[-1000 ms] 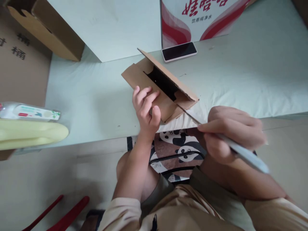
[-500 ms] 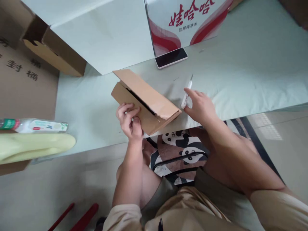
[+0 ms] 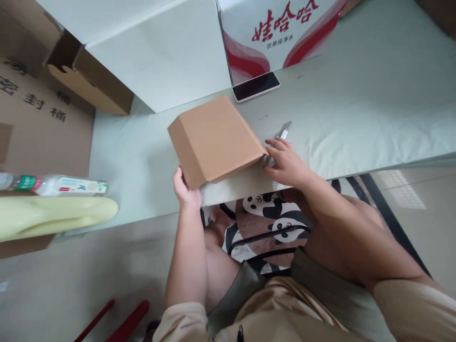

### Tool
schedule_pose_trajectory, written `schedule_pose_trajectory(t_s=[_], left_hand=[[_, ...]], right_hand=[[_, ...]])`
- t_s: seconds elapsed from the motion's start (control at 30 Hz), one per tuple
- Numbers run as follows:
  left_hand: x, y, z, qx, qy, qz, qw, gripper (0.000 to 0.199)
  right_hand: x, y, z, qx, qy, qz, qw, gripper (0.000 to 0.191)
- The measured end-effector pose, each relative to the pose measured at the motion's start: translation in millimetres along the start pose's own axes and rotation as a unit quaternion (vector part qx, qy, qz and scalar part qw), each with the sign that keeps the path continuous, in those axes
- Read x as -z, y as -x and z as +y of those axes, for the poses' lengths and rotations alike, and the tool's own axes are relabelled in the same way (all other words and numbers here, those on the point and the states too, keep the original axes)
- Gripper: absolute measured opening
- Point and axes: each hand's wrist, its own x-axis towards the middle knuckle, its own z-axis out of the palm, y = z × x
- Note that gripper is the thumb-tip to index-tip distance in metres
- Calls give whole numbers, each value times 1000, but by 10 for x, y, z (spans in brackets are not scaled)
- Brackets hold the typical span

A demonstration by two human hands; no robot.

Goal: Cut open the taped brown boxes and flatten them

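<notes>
Crowding box (image 3: 219,137) in L hand (image 3: 187,191): R hand (image 3: 287,164), cutter (image 3: 285,132), ph. (image 3: 255,87)

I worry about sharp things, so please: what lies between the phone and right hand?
Between the phone and right hand, the head view shows a knife, blade out, close to the hand, and a small dark mark.

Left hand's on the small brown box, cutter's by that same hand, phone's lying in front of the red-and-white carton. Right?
Cutter's wrong: the head view shows the cutter by the right hand. Rest stands: left hand on the small brown box, phone lying in front of the red-and-white carton.
</notes>
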Motion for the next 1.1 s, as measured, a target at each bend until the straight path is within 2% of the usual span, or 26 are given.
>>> schedule_pose_trajectory(t_s=[0.07,0.13,0.23,0.3,0.4,0.53,0.7,0.77,0.87,1.0,1.1], left_hand=[[-22,-13,18,44,57,8,997,59],[-62,-6,48,54,90,21,994,55],[-130,28,87,59,97,38,993,45],[-170,53,109,75,107,49,990,40],[-210,81,145,100,114,58,987,39],[-229,89,182,97,88,31,991,42],[-226,44,181,44,35,41,998,48],[-206,22,176,17,-2,61,998,54],[-160,4,169,3,-32,76,997,56],[-127,13,149,16,-25,47,998,56],[-128,29,144,10,-25,33,999,60]], right_hand=[[11,-10,2,63,-59,20,996,61],[32,-19,-20,110,-110,56,986,66],[50,-23,-63,124,-170,108,972,67],[41,-19,-78,119,-203,115,965,63],[4,2,-79,113,-221,92,964,51],[-50,34,-79,80,-222,87,968,39],[-69,31,-135,-3,-256,157,954,48],[-61,34,-174,-16,-254,190,948,42],[-47,53,-222,-19,-284,206,936,30],[-42,62,-237,-35,-345,230,909,43],[-47,48,-231,-66,-381,235,892,46]])
